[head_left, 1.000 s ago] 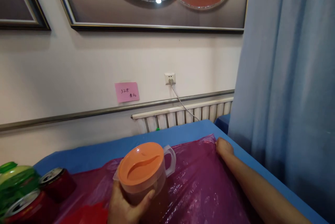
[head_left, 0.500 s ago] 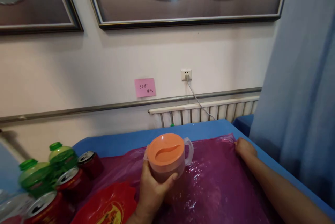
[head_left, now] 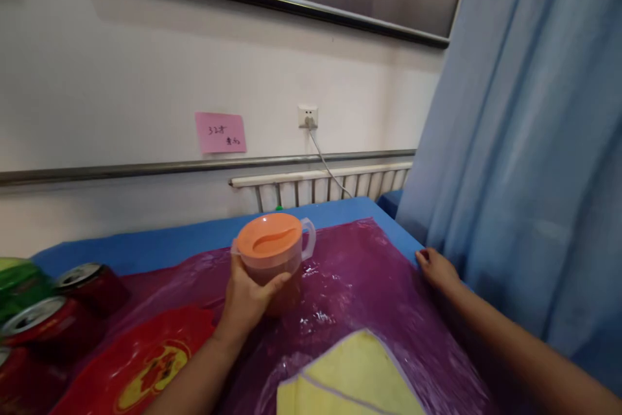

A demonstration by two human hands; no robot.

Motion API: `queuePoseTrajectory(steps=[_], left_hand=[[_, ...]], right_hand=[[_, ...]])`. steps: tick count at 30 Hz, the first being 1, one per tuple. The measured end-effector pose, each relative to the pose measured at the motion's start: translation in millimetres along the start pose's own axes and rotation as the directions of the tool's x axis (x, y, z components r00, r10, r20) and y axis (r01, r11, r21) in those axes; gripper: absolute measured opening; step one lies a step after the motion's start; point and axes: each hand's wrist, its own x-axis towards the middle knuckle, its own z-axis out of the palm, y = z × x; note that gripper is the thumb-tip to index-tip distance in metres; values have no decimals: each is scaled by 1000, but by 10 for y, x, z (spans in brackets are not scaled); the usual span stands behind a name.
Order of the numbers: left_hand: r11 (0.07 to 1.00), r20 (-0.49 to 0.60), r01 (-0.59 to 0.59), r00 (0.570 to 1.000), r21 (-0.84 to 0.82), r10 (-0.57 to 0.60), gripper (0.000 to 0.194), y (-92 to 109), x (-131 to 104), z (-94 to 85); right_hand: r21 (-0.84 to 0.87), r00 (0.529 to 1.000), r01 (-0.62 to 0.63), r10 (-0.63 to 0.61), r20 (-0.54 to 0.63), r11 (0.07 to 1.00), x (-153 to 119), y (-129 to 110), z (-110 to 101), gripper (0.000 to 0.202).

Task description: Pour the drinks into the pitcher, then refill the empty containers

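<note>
Cloth (head_left: 357, 373): lying on sheet (head_left: 350, 266);
Dish (head_left: 114, 370): left of cloth, near cans (head_left: 58, 332);
Left hand (head_left: 247, 295): curled around jug (head_left: 275, 256);
Jug: upright over sheet, lid (head_left: 269, 235) on;
Right hand (head_left: 437, 267): at table (head_left: 179, 244)'s right edge, grip impossible to make out;
Socket (head_left: 308, 116): on wall (head_left: 146, 72), cable (head_left: 326, 162) plugged in

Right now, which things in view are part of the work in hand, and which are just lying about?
Part of the work:
- lidded pitcher, held by the left grip
- purple sheet, spread beneath it
- blue table, the right grip at its edge

Apparently just lying about:
- yellow cloth
- red dish
- red cans
- green bottle, cut off by the frame
</note>
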Motion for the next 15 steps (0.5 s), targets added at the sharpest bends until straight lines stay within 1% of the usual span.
queuePoseTrajectory(steps=[2, 4, 6, 7, 9, 11, 13, 15], left_hand=[[1000, 29, 17, 999, 10, -18, 108, 41, -85, -44], [998, 67, 46, 997, 34, -48, 108, 59, -258, -134], [996, 124, 60, 990, 71, -68, 102, 30, -502, -267], [996, 163, 46, 985, 78, -58, 94, -4, -641, -345], [995, 235, -1, 972, 98, -22, 71, -95, -927, -516], [991, 291, -27, 957, 131, -12, 53, -192, -1205, -690], [985, 331, -28, 943, 168, -29, 45, -273, -1458, -851], [980, 369, -25, 928, 195, -50, 41, -342, -1684, -985]], right_hand=[[-8, 999, 30, -30, 14, 1000, -531, 314, -75, 42], [-20, 998, 59, -59, 6, 998, -1025, 587, -104, 44], [-57, 995, 84, -87, -52, 995, -1400, 782, -83, 50], [-70, 993, 87, -92, -78, 994, -1530, 844, -57, 51], [-75, 991, 95, -102, -83, 993, -1680, 902, 4, 48], [-64, 994, 106, -108, -29, 992, -1717, 912, 53, 41], [-69, 994, 108, -106, 21, 992, -1695, 933, 62, 38], [-90, 995, 99, -100, 2, 991, -1664, 1000, 19, 38]])
